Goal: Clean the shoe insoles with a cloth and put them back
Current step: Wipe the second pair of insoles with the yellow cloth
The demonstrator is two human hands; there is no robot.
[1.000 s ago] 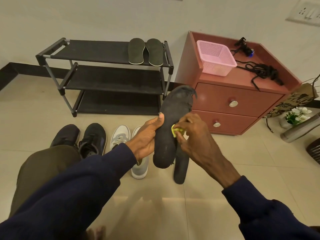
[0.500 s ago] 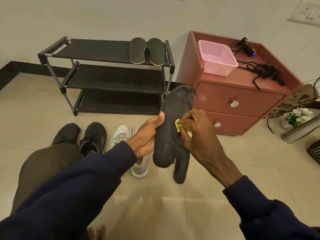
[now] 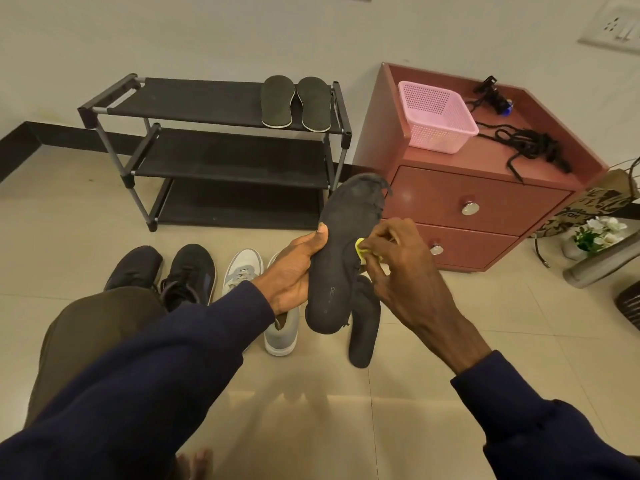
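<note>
My left hand (image 3: 296, 268) grips a worn black insole (image 3: 341, 258) by its left edge and holds it upright, frayed toe end up. My right hand (image 3: 398, 268) pinches a small yellow cloth (image 3: 362, 249) and presses it against the insole's right edge. A second black insole (image 3: 363, 327) lies on the floor just behind and below the held one. Two dark insoles (image 3: 294, 102) rest side by side on the top shelf of the shoe rack (image 3: 207, 133).
A pair of black sneakers (image 3: 166, 271) and a pair of grey sneakers (image 3: 263, 289) stand on the tiled floor. A red two-drawer cabinet (image 3: 467, 202) carries a pink basket (image 3: 434, 116) and black cords (image 3: 530, 147). A metal bottle (image 3: 602, 261) and flowers lie at the right.
My right hand with the yellow cloth has slid up along the insole's right edge. My left hand has kept the insole in the same place.
</note>
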